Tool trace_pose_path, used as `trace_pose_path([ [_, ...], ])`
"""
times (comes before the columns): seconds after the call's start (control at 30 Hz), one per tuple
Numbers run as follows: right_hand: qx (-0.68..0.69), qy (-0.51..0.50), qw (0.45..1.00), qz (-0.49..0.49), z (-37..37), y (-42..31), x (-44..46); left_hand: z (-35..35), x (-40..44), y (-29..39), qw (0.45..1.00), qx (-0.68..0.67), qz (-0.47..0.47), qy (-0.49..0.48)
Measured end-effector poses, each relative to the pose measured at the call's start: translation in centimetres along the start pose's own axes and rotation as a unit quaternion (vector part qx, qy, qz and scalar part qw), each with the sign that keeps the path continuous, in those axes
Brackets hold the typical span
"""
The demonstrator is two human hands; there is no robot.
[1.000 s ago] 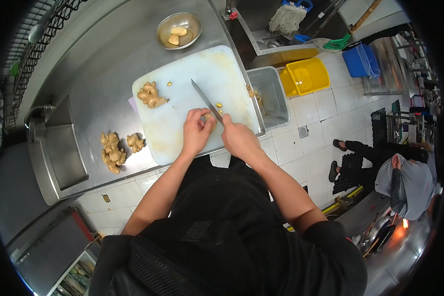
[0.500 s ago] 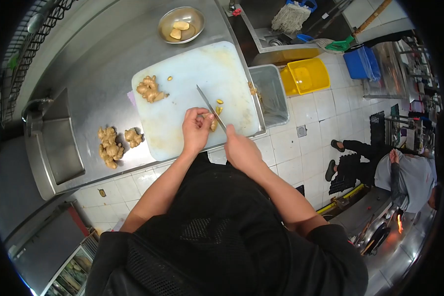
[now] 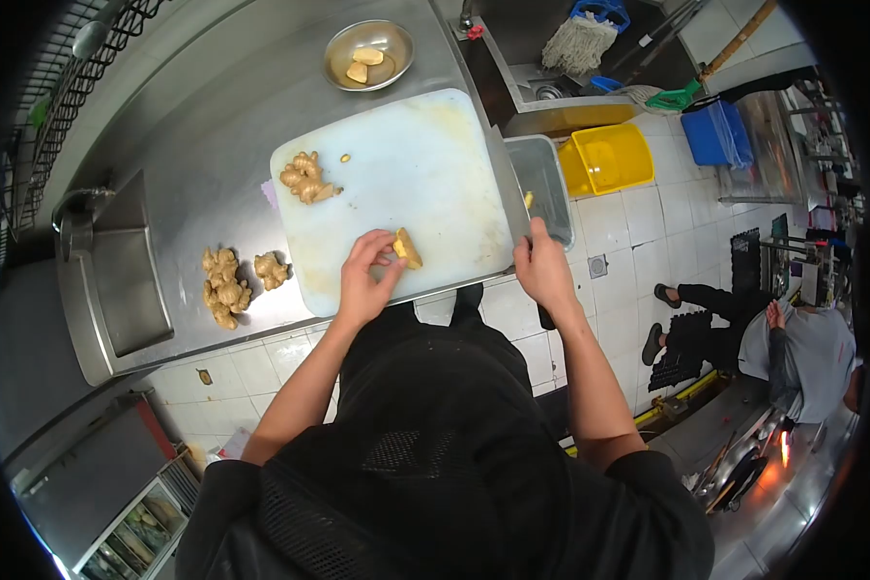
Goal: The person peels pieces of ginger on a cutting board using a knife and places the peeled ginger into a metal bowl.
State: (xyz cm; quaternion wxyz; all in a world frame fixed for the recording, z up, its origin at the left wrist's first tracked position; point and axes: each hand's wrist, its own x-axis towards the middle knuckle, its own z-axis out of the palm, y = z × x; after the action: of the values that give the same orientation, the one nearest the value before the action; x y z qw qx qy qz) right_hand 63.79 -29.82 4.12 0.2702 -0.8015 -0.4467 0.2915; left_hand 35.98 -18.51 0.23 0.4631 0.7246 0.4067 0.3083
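Note:
My left hand (image 3: 365, 280) rests at the near part of the white cutting board (image 3: 425, 145), its fingertips and thumb on a partly cut piece of ginger (image 3: 409, 250). Just past the board's right edge, my right hand (image 3: 548, 275) is closed round the knife, whose dark handle end (image 3: 546, 318) shows below the fist; its blade can hardly be made out. A small yellow ginger scrap (image 3: 529, 199) appears in front of that hand, over the grey bin. A knobbly ginger root (image 3: 306, 178) and a small scrap (image 3: 345, 158) lie on the board's left side.
More ginger roots (image 3: 224, 288) sit on the steel counter (image 3: 193, 164) left of the board. Beyond it, a metal bowl (image 3: 369, 29) holds peeled pieces. The grey bin (image 3: 551, 184) and yellow bucket (image 3: 628, 155) stand at right. A person (image 3: 802, 348) is near a flaming stove.
My right hand has moved right with the knife, off the board toward the bin. The small scraps beside the cut ginger have left the board. My left hand still touches the ginger piece.

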Motion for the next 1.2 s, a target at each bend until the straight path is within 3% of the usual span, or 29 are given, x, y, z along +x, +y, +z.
trace_pose_path([
  [0.07, -0.019, 0.016, 1.000, -0.001, 0.0, -0.3, -0.6, 0.3, 0.1, 0.3, 1.000, 0.023, 0.014, -0.013],
  [0.27, -0.135, -0.073, 0.988, -0.014, 0.6, -4.4, -2.5, 1.3, 1.4, 0.5, 0.997, 0.054, 0.062, -0.011],
  [0.47, -0.299, -0.121, 0.931, -0.174, 1.4, -8.2, -5.6, 1.5, 1.6, 0.9, 0.996, 0.060, 0.058, -0.013],
  [0.57, -0.325, -0.118, 0.919, -0.189, 0.9, -9.0, -6.8, 1.5, 1.4, 0.6, 0.994, 0.078, 0.076, -0.005],
  [0.7, -0.351, -0.101, 0.905, -0.219, 0.1, -9.4, -7.5, 1.5, 0.8, 0.1, 0.998, 0.050, 0.036, 0.002],
  [0.8, -0.372, -0.104, 0.897, -0.214, 0.9, -9.0, -7.0, 1.6, 0.9, 0.1, 0.996, 0.063, 0.067, 0.019],
  [1.0, -0.340, -0.062, 0.910, -0.229, 4.6, -6.4, -2.8, 1.9, 0.8, -0.4, 0.998, 0.039, 0.041, 0.020],
  [1.1, -0.312, -0.069, 0.912, -0.257, 3.2, -6.8, -2.8, 1.7, 0.8, 0.1, 1.000, 0.021, 0.001, 0.000],
  [1.13, -0.308, -0.112, 0.918, -0.225, 2.0, -7.8, -3.9, 1.5, 0.8, 0.0, 1.000, 0.021, -0.001, 0.001],
  [1.2, -0.307, -0.157, 0.919, -0.191, 0.4, -9.0, -5.2, 1.5, 0.8, -0.1, 0.996, 0.066, 0.058, 0.012],
])
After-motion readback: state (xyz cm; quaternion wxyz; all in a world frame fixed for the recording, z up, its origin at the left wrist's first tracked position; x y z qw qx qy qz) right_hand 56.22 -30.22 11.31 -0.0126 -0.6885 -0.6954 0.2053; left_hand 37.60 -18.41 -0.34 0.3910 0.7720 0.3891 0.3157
